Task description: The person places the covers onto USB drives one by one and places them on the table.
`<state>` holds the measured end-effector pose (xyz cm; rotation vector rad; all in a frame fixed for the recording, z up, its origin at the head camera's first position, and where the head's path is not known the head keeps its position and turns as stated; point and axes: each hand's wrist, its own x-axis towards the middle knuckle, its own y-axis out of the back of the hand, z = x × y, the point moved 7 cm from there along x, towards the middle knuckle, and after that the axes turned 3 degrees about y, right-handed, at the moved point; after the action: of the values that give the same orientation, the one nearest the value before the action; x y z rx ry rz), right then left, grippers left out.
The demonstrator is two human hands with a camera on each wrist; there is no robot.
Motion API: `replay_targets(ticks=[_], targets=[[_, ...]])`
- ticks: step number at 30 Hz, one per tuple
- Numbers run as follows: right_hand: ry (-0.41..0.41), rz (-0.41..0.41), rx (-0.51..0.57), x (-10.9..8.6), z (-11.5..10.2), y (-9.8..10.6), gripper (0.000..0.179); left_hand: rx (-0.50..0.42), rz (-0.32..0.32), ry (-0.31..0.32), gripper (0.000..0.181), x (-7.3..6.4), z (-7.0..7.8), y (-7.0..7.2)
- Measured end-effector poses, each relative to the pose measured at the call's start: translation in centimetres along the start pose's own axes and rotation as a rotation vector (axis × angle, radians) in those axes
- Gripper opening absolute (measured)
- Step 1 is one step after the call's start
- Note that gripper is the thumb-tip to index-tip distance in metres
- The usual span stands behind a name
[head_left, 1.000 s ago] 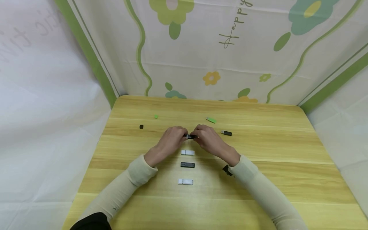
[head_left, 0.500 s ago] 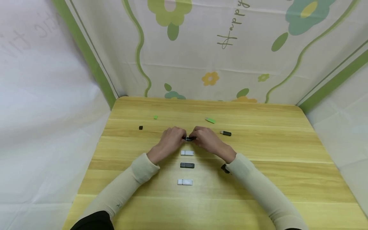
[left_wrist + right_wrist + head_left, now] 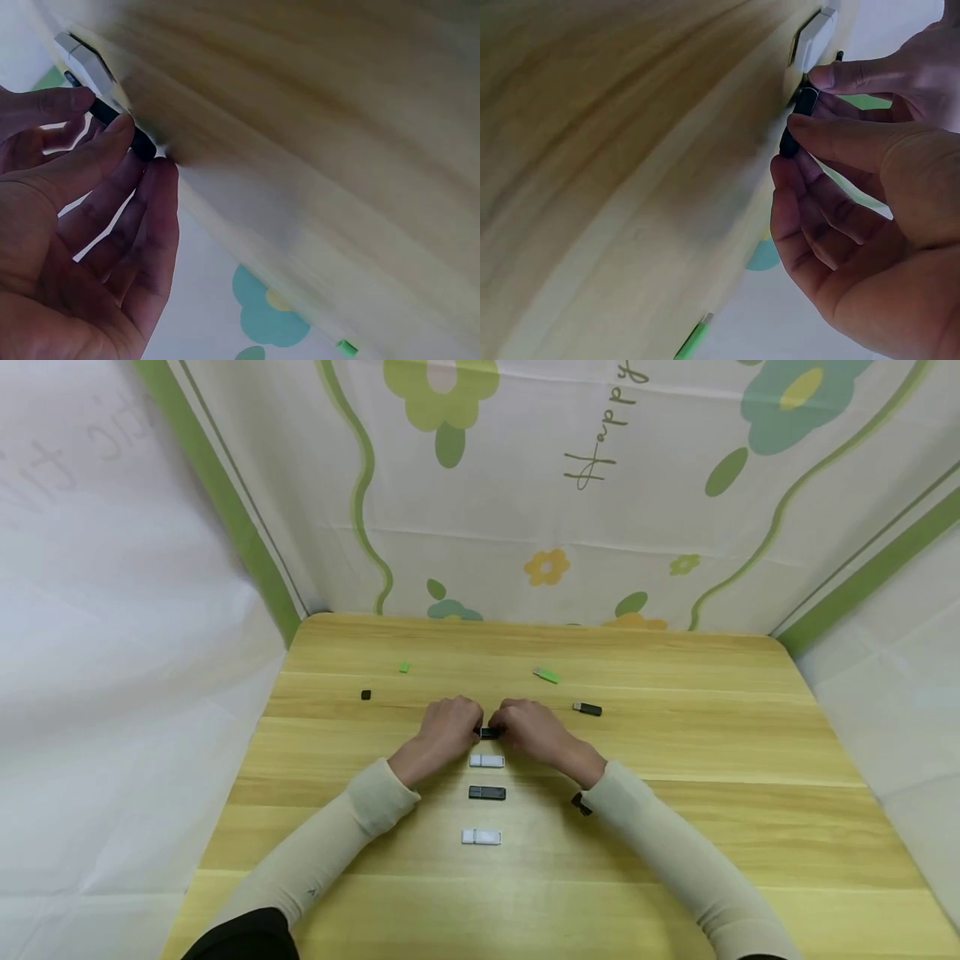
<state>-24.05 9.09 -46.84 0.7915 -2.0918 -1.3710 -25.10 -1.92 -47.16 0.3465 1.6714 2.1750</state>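
Note:
Between both hands is a black USB stick (image 3: 489, 733), held low over the table just beyond the row of other sticks. My left hand (image 3: 448, 727) pinches its left end between thumb and fingers. The right hand (image 3: 534, 727) pinches the other end, as the right wrist view shows with the black stick (image 3: 801, 120) under the thumb. Fingers cover much of it in every view. Directly on the near side lies a white USB stick (image 3: 487, 761), capped. Nearer still lie another black USB stick (image 3: 487, 792) and a second white USB stick (image 3: 482, 837).
Far left on the wooden table (image 3: 675, 860) lie a green cap (image 3: 404, 667) and a black cap (image 3: 366, 695). Far right are a green USB stick (image 3: 546, 675) and a black USB stick (image 3: 587, 709), both uncapped. A flowered cloth (image 3: 510, 510) hangs behind.
Both hands have moved slightly towards the person, bringing the black USB stick closer to the first white one. Less of the stick shows between the fingers. The sticks on the table have stayed put.

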Motion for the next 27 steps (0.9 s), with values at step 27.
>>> replay_targets(ticks=[27], targets=[[-0.113,0.027,-0.009,-2.7,2.5,1.0,0.026,-0.068,-0.007,0.065,0.017,-1.4,-3.2,1.3]])
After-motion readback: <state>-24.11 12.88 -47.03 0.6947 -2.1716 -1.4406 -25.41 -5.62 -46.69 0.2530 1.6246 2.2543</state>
